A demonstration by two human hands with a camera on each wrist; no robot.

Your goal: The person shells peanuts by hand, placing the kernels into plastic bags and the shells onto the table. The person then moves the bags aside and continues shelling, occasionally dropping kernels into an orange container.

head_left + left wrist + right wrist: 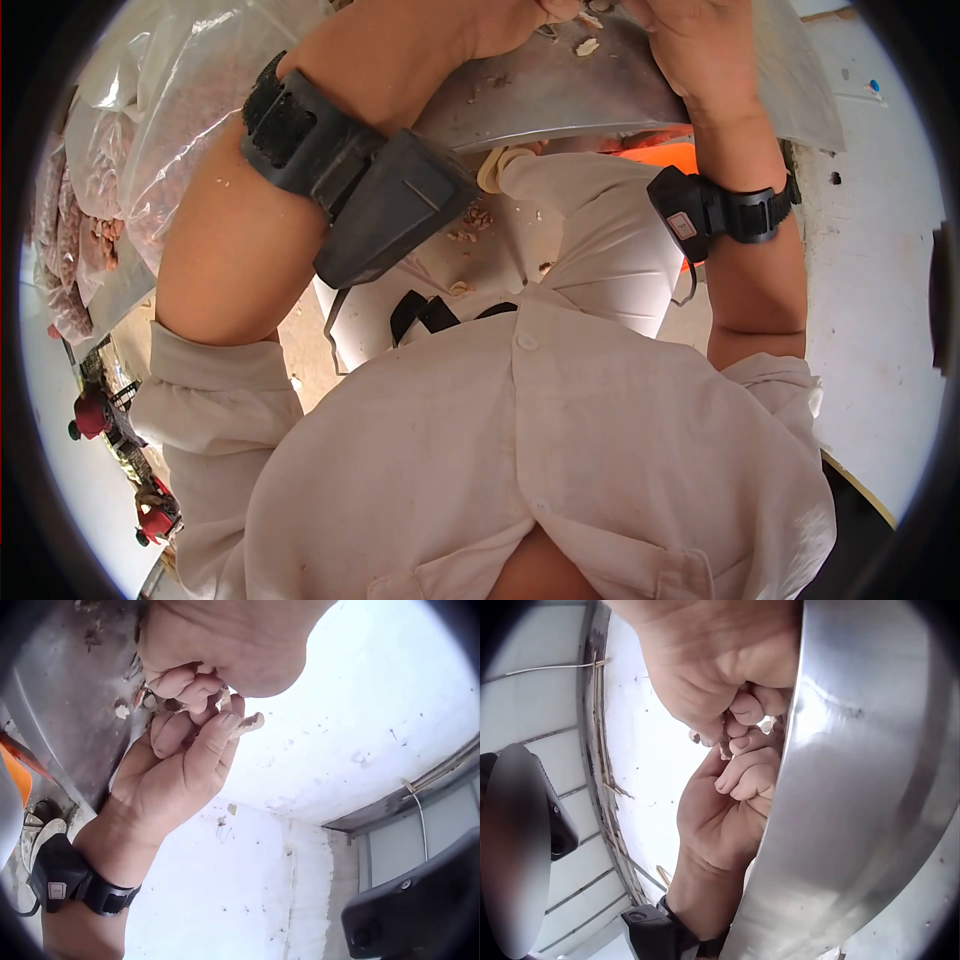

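Observation:
At the top edge of the head view, my left hand (505, 22) and right hand (702, 48) meet over a metal tray (570, 100), fingers mostly cut off. In the left wrist view, my right thumb and forefinger pinch a tan, knobbly peanut-like shell (252, 724), one end poking out past the thumb. My left fingers (196, 688) are curled against it from above, pinching its near end. The right wrist view shows the fingertips of both hands together, with a small brown piece (726, 747) between them. Curled fingers hide most of the shell.
Shell bits (587, 47) lie on the tray, more crumbs (475, 218) on the floor below. Clear plastic bags (185, 130) of reddish-brown pieces stand at left. Something orange (665, 157) sits under the tray. A white wall (870, 250) runs along the right.

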